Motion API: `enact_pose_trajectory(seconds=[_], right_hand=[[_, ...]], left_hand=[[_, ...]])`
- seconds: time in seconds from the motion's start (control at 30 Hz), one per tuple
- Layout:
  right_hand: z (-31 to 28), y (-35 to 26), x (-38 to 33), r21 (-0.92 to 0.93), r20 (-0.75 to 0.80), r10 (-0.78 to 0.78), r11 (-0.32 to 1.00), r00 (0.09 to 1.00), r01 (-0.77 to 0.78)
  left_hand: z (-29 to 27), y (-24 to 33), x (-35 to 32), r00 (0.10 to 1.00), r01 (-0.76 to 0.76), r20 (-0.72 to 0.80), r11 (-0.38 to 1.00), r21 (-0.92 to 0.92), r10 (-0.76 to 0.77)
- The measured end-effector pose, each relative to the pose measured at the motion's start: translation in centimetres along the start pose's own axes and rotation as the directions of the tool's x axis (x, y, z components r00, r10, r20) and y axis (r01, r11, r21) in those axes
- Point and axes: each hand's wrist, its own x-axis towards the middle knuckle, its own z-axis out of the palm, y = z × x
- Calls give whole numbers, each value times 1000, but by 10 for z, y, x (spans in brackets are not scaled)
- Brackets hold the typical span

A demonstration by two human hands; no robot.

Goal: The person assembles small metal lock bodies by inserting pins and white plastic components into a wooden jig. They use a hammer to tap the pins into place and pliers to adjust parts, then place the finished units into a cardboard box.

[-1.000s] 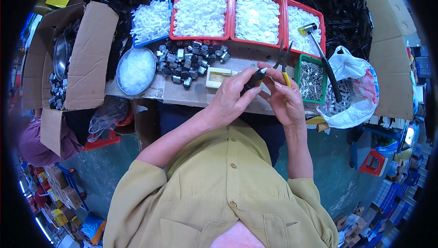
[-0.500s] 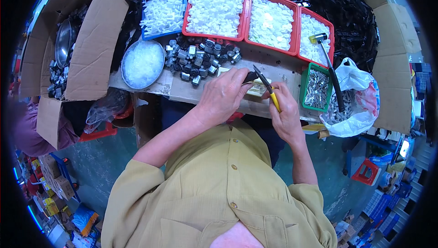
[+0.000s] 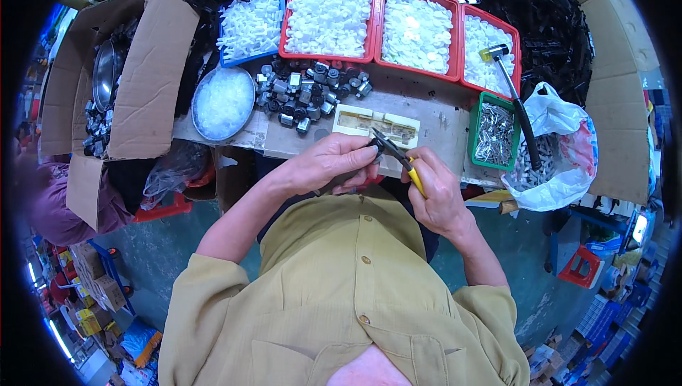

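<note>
1. At the near edge of the bench (image 3: 440,137), I see the left hand (image 3: 330,165) pinching a small dark part (image 3: 371,148), steadied for the tool.
2. The right hand (image 3: 435,190) is clenched on yellow-handled pliers (image 3: 398,157), tips meeting the part.
3. Far trays (image 3: 330,16) of white pieces sit within reach.

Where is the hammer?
In the head view, the hammer is on the right side of the table, its head on the rightmost red bin of white parts and its handle reaching past the green tray of metal pins.
</note>
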Motion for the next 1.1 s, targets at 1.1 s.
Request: enact_pose_trajectory(seconds=[1.1], right_hand=[[-3,39,18,-455,-127,219,854,968,-253]], left_hand=[[-41,-46,-125,768,544,-590,235,806,249]])
